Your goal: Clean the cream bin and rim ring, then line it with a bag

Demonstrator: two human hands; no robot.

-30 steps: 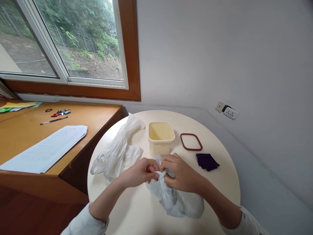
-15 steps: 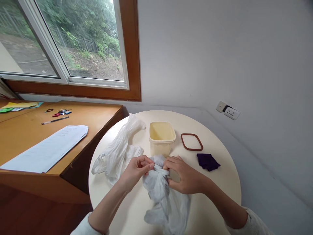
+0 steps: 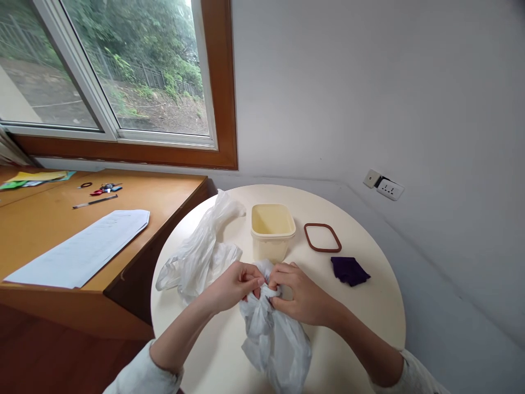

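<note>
A white plastic bag (image 3: 283,342), bunched at its top, hangs towards the front of the round table (image 3: 361,339). Thumb and fingers of my left hand (image 3: 238,283) pinch the gathered plastic from the left. From the right, my right hand (image 3: 301,293) grips the same bunch, its fingertips close to those of the left. Just beyond both hands stands a pale yellow square tub (image 3: 273,243) with no lid on it. The fingers partly hide the twisted part of the bag.
Left of the tub lies another crumpled white bag (image 3: 200,260). A brown square ring (image 3: 337,241) and a dark purple cloth (image 3: 349,271) are on the right. The wooden desk (image 3: 172,191) at left bears papers (image 3: 86,249), a pen (image 3: 95,202) and scissors (image 3: 105,189).
Both hands have drawn closer together at the bunched plastic, my right hand shifting a little left. The lower part of the bag has swung slightly left.
</note>
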